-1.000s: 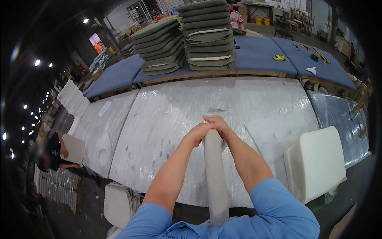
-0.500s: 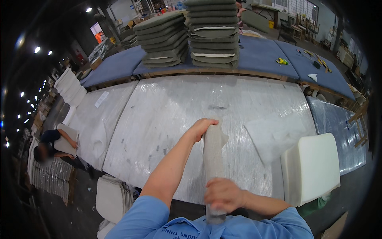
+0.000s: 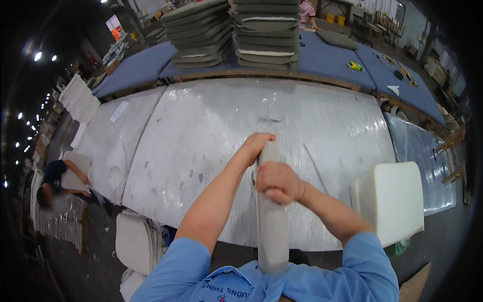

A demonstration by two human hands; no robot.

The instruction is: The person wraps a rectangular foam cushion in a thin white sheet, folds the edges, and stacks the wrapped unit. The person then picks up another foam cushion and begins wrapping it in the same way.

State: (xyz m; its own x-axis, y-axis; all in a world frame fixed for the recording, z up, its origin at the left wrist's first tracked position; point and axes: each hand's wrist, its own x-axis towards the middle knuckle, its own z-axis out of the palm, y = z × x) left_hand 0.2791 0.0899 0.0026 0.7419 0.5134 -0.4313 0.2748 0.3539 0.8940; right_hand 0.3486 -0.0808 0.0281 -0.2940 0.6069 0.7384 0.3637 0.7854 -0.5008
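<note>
A worker in a blue short-sleeved shirt braces a narrow, pale grey cushion (image 3: 274,231) on its edge over a film-wrapped worktop (image 3: 201,116), its near end against the front of the shirt and its far end pointing across the wrapped surface. The left hand (image 3: 258,146) grasps the far end, thumb over the tip, so the piece is pinned between grip and body, a hold that appears meant to steady it and turn its long upper edge to the worker. The right hand (image 3: 279,182), blurred, curls over the cushion's upper part just nearer the body; whether it grips the fabric or only passes over it cannot be told. To the right, a block of white foam pads (image 3: 397,201) stands by the worktop's edge, seemingly within easy reach, while a thin white sheet (image 3: 347,161) lies flat beside it. Behind, two stacks of grey-green cushions, one leaning (image 3: 198,38) and one straighter (image 3: 266,43), rise from a blue worktop (image 3: 332,65), piled flat, probably to save room. At left, a co-worker in a dark shirt (image 3: 54,173) bends over a pale pad (image 3: 75,173).
</note>
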